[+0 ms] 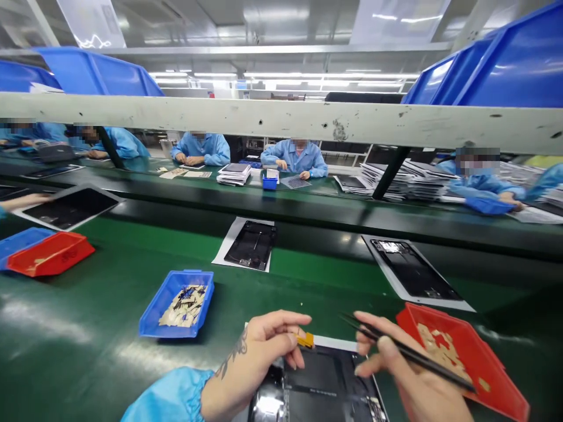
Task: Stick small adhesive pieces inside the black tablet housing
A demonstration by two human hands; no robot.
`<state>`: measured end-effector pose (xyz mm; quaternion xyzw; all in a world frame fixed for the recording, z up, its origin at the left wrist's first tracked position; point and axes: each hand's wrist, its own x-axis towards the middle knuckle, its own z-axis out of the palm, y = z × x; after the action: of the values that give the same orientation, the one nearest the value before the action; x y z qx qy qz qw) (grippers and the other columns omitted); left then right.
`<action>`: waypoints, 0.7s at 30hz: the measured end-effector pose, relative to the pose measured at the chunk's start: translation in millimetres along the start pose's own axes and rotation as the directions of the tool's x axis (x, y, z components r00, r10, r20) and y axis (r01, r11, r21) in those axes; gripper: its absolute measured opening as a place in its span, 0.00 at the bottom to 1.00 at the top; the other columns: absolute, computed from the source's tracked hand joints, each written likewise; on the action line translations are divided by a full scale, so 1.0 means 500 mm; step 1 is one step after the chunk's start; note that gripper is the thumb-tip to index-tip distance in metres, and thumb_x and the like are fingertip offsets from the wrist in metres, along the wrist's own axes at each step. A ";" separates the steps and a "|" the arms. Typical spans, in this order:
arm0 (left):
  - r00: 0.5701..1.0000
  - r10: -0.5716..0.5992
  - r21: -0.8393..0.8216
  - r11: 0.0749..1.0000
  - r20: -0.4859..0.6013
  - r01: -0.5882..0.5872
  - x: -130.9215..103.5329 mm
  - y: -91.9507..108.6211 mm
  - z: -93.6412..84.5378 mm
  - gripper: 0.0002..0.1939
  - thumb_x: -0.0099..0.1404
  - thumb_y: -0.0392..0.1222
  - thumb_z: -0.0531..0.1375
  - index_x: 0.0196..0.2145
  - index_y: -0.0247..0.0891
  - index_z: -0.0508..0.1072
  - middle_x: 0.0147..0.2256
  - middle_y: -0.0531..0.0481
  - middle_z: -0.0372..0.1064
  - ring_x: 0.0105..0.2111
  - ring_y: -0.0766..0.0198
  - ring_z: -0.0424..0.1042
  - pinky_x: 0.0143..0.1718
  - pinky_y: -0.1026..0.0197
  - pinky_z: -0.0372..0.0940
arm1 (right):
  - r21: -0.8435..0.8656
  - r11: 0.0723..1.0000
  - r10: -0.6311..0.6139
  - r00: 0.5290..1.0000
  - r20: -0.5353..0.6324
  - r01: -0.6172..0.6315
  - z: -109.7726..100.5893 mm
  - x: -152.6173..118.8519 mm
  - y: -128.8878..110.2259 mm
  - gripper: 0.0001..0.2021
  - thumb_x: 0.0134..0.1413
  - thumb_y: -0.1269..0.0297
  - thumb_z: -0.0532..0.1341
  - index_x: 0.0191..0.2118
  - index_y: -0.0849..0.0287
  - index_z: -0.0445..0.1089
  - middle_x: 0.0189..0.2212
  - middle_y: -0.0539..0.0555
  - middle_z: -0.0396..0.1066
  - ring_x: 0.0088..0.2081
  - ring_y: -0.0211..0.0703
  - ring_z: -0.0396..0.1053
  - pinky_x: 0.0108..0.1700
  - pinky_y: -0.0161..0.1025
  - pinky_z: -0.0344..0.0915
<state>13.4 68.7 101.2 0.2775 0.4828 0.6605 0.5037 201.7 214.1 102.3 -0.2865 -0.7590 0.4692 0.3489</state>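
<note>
My left hand [259, 351] pinches a small yellow strip [305, 340] over the top edge of an open black tablet shell [323, 384] lying on the green mat in front of me. My right hand [404, 375] holds black tweezers [409, 351], their tips pointing left toward the yellow strip. A blue tray [152, 319] of small parts lies to the left of my hands. A red tray [497, 375] with tan scraps lies just right of my right hand.
Two more open tablet shells [251, 245] [413, 271] lie on the conveyor beyond. Red and blue trays [50, 253] sit at far left. Several people in blue coats work across the line, with stacked parts [235, 174]. A shelf rail [281, 120] with blue bins crosses overhead.
</note>
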 end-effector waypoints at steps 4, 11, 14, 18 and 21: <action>0.999 -0.046 -0.131 0.990 0.023 0.048 0.001 0.009 -0.007 0.16 0.56 0.36 0.61 0.44 0.32 0.74 0.30 0.47 0.69 0.25 0.67 0.69 0.29 0.64 0.62 | -0.089 0.955 -0.272 0.956 0.110 0.282 0.047 -0.007 -0.040 0.13 0.62 0.58 0.58 0.50 0.49 0.72 0.40 0.55 0.72 0.34 0.43 0.75 0.33 0.31 0.75; 0.989 -0.145 -0.184 0.972 0.030 0.148 0.004 0.003 -0.023 0.17 0.57 0.37 0.61 0.46 0.34 0.73 0.33 0.46 0.70 0.25 0.69 0.68 0.29 0.65 0.61 | -0.244 0.732 -0.567 0.767 0.299 0.636 0.037 -0.024 -0.037 0.16 0.59 0.70 0.61 0.53 0.51 0.68 0.41 0.53 0.74 0.46 0.48 0.72 0.48 0.41 0.73; 0.985 -0.166 -0.196 0.965 0.055 0.173 0.006 -0.002 -0.024 0.16 0.59 0.36 0.61 0.45 0.33 0.73 0.31 0.47 0.70 0.25 0.68 0.68 0.29 0.65 0.60 | -0.213 0.693 -0.589 0.712 0.382 0.688 0.036 -0.018 -0.040 0.20 0.58 0.70 0.62 0.55 0.50 0.64 0.41 0.51 0.75 0.44 0.46 0.73 0.49 0.40 0.73; 0.983 -0.169 -0.219 0.959 0.073 0.182 0.004 0.002 -0.021 0.15 0.60 0.35 0.59 0.46 0.33 0.73 0.30 0.48 0.69 0.25 0.68 0.67 0.28 0.66 0.60 | -0.216 0.584 -0.644 0.609 0.463 0.782 0.045 -0.001 -0.043 0.14 0.58 0.68 0.63 0.50 0.52 0.67 0.40 0.50 0.76 0.44 0.44 0.74 0.49 0.38 0.72; 0.981 -0.175 -0.237 0.953 0.086 0.191 0.002 0.005 -0.019 0.15 0.60 0.34 0.59 0.46 0.34 0.73 0.31 0.48 0.68 0.25 0.69 0.67 0.28 0.66 0.60 | -0.213 0.574 -0.662 0.601 0.447 0.791 0.054 0.001 -0.039 0.12 0.60 0.66 0.61 0.49 0.50 0.68 0.40 0.49 0.76 0.44 0.42 0.73 0.49 0.39 0.72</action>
<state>4.1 66.1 99.7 0.1885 0.4054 0.6561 0.6081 177.8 193.2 111.7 0.0723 -0.9311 0.1590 0.3203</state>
